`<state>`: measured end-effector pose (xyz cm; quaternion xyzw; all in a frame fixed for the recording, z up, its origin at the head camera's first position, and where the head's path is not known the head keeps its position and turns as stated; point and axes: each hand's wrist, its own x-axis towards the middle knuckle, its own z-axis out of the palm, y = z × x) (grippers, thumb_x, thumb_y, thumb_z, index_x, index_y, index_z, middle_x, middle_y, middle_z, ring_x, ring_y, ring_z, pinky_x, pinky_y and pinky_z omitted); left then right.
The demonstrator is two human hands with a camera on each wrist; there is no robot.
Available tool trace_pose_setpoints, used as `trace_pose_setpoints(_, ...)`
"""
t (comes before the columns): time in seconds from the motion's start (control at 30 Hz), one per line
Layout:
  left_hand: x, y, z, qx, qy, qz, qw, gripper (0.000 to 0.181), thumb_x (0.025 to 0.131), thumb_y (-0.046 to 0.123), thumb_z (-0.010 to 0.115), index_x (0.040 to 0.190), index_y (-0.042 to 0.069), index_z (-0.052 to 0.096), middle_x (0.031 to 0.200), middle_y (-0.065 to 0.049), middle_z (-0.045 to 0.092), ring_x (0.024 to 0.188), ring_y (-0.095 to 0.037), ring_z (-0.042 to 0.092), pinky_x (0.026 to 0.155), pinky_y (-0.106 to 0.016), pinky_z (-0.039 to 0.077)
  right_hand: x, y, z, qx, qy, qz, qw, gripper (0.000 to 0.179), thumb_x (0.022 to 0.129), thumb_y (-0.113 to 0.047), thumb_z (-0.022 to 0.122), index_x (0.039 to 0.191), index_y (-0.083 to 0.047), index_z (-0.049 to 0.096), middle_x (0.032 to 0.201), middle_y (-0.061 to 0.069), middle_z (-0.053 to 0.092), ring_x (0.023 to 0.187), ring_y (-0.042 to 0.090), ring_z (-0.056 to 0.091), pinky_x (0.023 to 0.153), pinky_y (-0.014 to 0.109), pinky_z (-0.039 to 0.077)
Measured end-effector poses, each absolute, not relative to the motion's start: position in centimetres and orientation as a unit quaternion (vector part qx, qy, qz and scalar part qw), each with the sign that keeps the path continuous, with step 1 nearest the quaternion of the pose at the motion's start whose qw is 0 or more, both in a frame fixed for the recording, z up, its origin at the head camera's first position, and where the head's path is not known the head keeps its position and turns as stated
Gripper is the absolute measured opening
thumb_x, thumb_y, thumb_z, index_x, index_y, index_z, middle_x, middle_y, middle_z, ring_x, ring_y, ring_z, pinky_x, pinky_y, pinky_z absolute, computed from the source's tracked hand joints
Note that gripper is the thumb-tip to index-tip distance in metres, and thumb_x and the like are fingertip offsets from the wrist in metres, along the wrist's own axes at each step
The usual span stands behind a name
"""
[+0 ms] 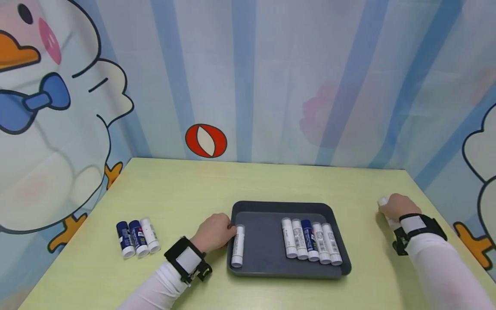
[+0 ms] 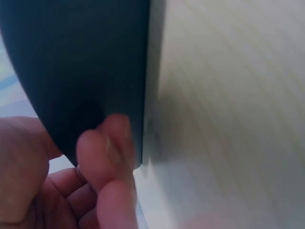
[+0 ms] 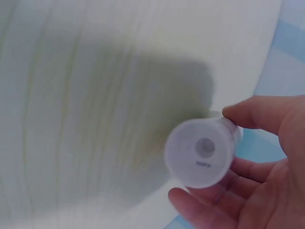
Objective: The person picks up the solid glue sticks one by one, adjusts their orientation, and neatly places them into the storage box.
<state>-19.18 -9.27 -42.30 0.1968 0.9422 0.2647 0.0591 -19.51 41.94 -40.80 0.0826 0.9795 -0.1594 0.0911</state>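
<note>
At the left rim of the dark grey tray (image 1: 267, 245), my left hand (image 1: 215, 232) pinches the tray wall between thumb and fingers. In the left wrist view the fingers lie against the wall (image 2: 86, 57). Out on the right side of the table, my right hand (image 1: 400, 206) grips a white glue stick (image 3: 190, 162), its round hollow base facing the right wrist camera. Inside the tray, one white glue stick (image 1: 238, 246) lies along the left wall, near my left fingers. Several more, white ones and a blue-labelled one (image 1: 310, 239), lie side by side in the tray's right half.
Left of the tray, two blue-and-white glue sticks (image 1: 125, 239) and a white one (image 1: 150, 234) lie together on the pale yellow table (image 1: 186, 185). A curtain (image 1: 271, 86) with cartoon prints hangs behind the table's far edge.
</note>
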Motion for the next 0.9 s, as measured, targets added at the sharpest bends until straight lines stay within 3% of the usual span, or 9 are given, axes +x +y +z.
trace_pose_setpoints(0.3, -19.2, -9.2, -42.4, 0.201, 0.941, 0.266, 0.054, 0.041, 0.09, 0.012, 0.058, 0.051, 0.013, 0.047, 0.039, 0.007, 0.044, 0.035, -0.009, 0.043, 0.04, -0.024, 0.03, -19.2, 39.6, -39.0, 0.037, 0.971, -0.219, 0.088, 0.038, 0.092, -0.031, 0.053, 0.061, -0.01, 0.051, 0.056, 0.0, 0.045, 0.051, 0.016, 0.043, 0.051, 0.032, 0.037)
trace_pose_setpoints(0.43, -19.1, -9.3, -42.4, 0.201, 0.941, 0.267, 0.053, 0.041, 0.09, 0.012, 0.058, 0.051, 0.013, 0.046, 0.039, 0.007, 0.043, 0.035, -0.009, 0.042, 0.04, -0.024, 0.03, -18.9, 37.0, -37.0, 0.03, 0.967, -0.243, 0.076, 0.036, 0.094, -0.029, 0.054, 0.08, 0.004, 0.058, 0.07, 0.01, 0.057, 0.061, 0.022, 0.056, 0.054, 0.035, 0.046)
trace_pose_setpoints(0.57, -19.0, -9.3, -42.2, 0.198, 0.941, 0.269, 0.056, 0.042, 0.09, 0.012, 0.058, 0.05, 0.013, 0.046, 0.039, 0.008, 0.042, 0.035, -0.009, 0.041, 0.04, -0.024, 0.029, -18.7, 34.0, -35.3, 0.027, 0.953, -0.29, 0.081, 0.044, 0.097, -0.026, 0.054, 0.108, 0.016, 0.05, 0.094, 0.026, 0.06, 0.078, 0.033, 0.065, 0.061, 0.039, 0.054)
trace_pose_setpoints(0.67, -18.9, -9.3, -42.0, 0.199, 0.94, 0.27, 0.053, 0.042, 0.09, 0.01, 0.058, 0.05, 0.012, 0.045, 0.039, 0.007, 0.041, 0.035, -0.009, 0.041, 0.04, -0.023, 0.029, -18.8, 31.8, -34.3, 0.02, 0.94, -0.328, 0.086, 0.046, 0.097, -0.025, 0.056, 0.113, 0.017, 0.048, 0.1, 0.028, 0.059, 0.08, 0.032, 0.066, 0.063, 0.039, 0.055)
trace_pose_setpoints(0.9, -18.8, -9.3, -41.8, 0.196, 0.941, 0.27, 0.058, 0.042, 0.091, 0.01, 0.058, 0.051, 0.012, 0.045, 0.04, 0.007, 0.043, 0.036, -0.009, 0.043, 0.041, -0.023, 0.03, -18.7, 26.5, -33.5, -0.031, 0.919, -0.377, 0.107, 0.038, 0.095, -0.023, 0.06, 0.111, 0.011, 0.053, 0.095, 0.017, 0.063, 0.075, 0.025, 0.066, 0.06, 0.037, 0.055)
